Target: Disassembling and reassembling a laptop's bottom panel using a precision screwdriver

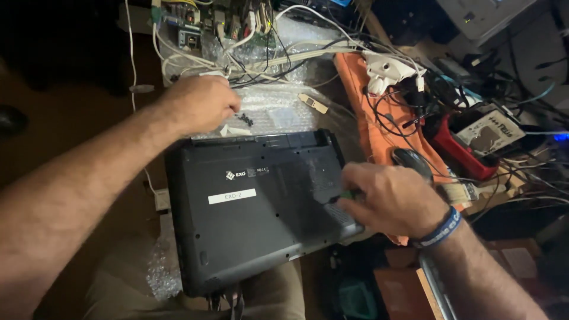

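1. My right hand (pixel 394 198) is closed around a small green-handled screwdriver (pixel 347 194), its tip down on the right part of the laptop's underside.
2. The laptop (pixel 255 207) lies bottom-up across my lap, a dark grey shell with a white label near its middle and a small logo above that.
3. My left hand (pixel 198 102) is at the far left edge of the laptop, fingers curled together over the bubble wrap (pixel 275 109); I cannot tell whether they pinch anything.
4. A few small dark screws (pixel 244 118) lie on the bubble wrap just right of my left fingertips.
5. Beyond the bubble wrap, at the far side, sits a bare circuit board (pixel 201 24) with white cables (pixel 308 50) running off it to the right.
6. An orange cloth (pixel 379 139) covers the worktop to the right of the laptop, with a black mouse (pixel 412 160) on it just beyond my right hand.
7. Further right stands a red and black device (pixel 459 151) among tangled black wires.
8. I wear a blue wristband (pixel 441 231) on my right wrist.
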